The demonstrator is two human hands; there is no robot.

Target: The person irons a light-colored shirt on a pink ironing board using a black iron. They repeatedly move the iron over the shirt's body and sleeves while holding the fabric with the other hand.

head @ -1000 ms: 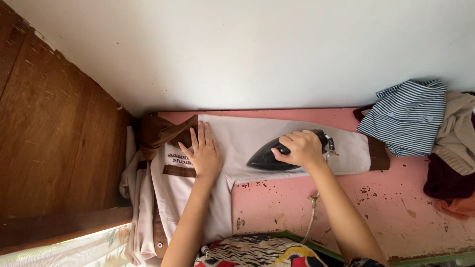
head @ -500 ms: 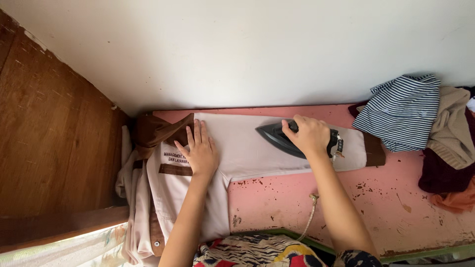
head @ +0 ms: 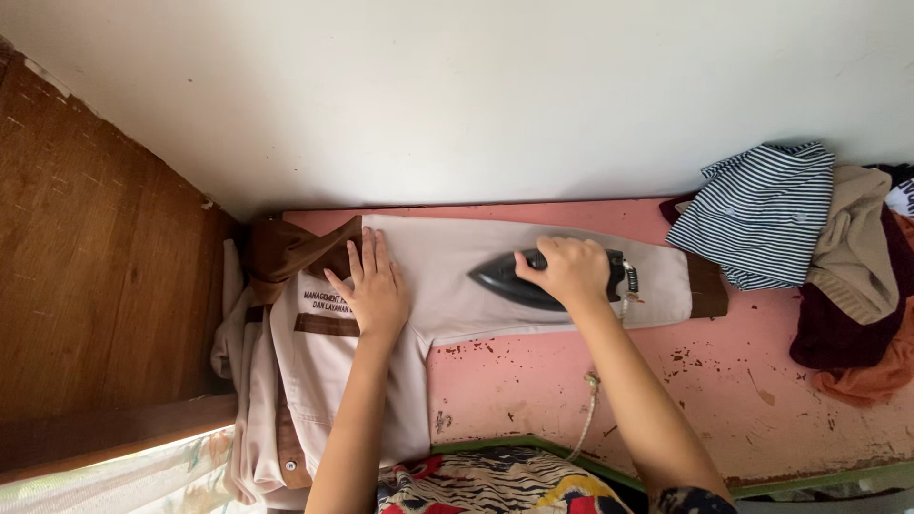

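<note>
My right hand (head: 569,269) wraps its grip around the handle of a dark iron (head: 519,279), its soleplate flat on the sleeve of a beige shirt (head: 457,276) with brown trim. The sleeve lies stretched along a worn pink surface (head: 743,381), its brown cuff (head: 706,284) near a heap of clothes (head: 838,257) topped by a striped shirt (head: 762,214). My left hand (head: 373,290) lies open and flat, fingers spread, pinning the shirt near the shoulder and grasping nothing. The iron's nose points toward that hand. The iron's cord (head: 590,409) hangs off the near edge. Doing this pass well, I judge, means keeping the sleeve taut between the two hands, gliding the iron evenly along the cloth without pausing, and holding my flat fingers well clear of the hot tip. The shirt's body hangs over the surface's left end, by a wooden wall (head: 95,266).
</note>
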